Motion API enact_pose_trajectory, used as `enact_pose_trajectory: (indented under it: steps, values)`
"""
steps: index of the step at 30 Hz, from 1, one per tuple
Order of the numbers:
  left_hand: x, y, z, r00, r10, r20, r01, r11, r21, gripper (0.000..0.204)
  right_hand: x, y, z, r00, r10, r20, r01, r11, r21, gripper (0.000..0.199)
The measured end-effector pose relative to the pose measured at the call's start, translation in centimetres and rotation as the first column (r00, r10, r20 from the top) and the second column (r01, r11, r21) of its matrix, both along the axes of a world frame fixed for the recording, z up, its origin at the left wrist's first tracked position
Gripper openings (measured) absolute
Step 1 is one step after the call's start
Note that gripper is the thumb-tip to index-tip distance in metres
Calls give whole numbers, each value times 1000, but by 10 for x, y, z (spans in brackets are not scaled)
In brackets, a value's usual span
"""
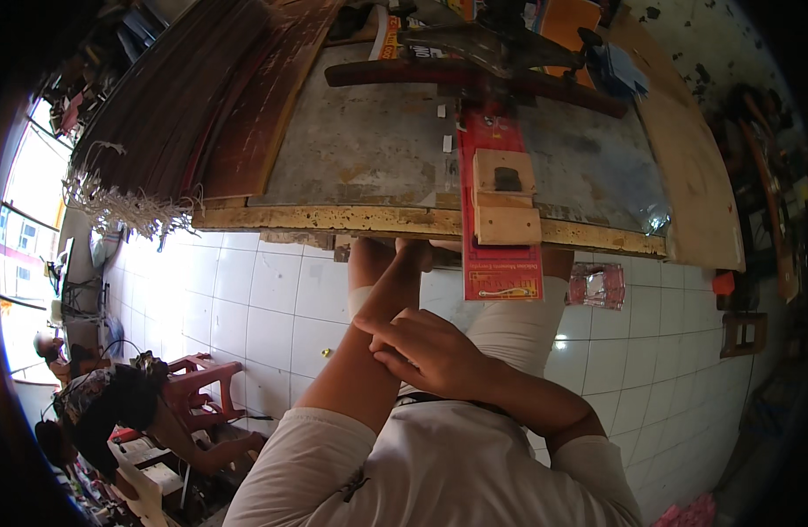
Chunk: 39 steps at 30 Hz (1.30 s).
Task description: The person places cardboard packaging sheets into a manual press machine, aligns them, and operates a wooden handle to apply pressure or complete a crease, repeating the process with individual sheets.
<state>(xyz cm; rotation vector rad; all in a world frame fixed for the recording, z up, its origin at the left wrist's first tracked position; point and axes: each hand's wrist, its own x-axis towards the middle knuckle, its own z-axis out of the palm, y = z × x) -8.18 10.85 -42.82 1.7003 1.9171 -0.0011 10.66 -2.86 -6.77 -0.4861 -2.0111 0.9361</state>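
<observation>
Right hand [426, 350] resting flat across the left forearm, fingers loosely together, clamped on nothing. Left hand [402, 252] up at the near edge of the worn metal-topped workbench with the yellowed wooden rim [334, 218], fingers curled under or against that edge; can't tell if actually gripping anything, too much hidden by the rim.

Closest thing to the left hand: long red flat strip [501, 263], lying front to back, long axis pointing straight away from the body, near end hanging over the bench edge just to the right of the fingers. On top of it, 2 pale wooden blocks [506, 206] stacked along the same line, the far one with a dark slot.

Left hand clearly nearer to the strip. Open tiled floor [272, 299] below the overhang, plenty of room there. Dark wooden planks [184, 105] piled on the bench's left side, well apart from the strip.
</observation>
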Motion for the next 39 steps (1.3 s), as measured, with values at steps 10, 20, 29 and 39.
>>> enact_pose_trajectory:
  steps: [10,20,29,39]
  values:
    - [63,58,20,974,-214,-77,223,966,134,39,12,13,0,995,-47,-83,34,988,-154,53]
    - [55,52,15,963,-235,-133,249,963,105,40,10,4,7,993,117,-7,-117,989,-86,53]
    - [59,54,21,962,-242,-125,256,961,105,41,6,10,-4,999,0,-37,0,1000,-14,43]
    - [10,12,1,953,-207,-222,219,975,31,43,16,3,-7,998,63,8,-60,975,-216,44]
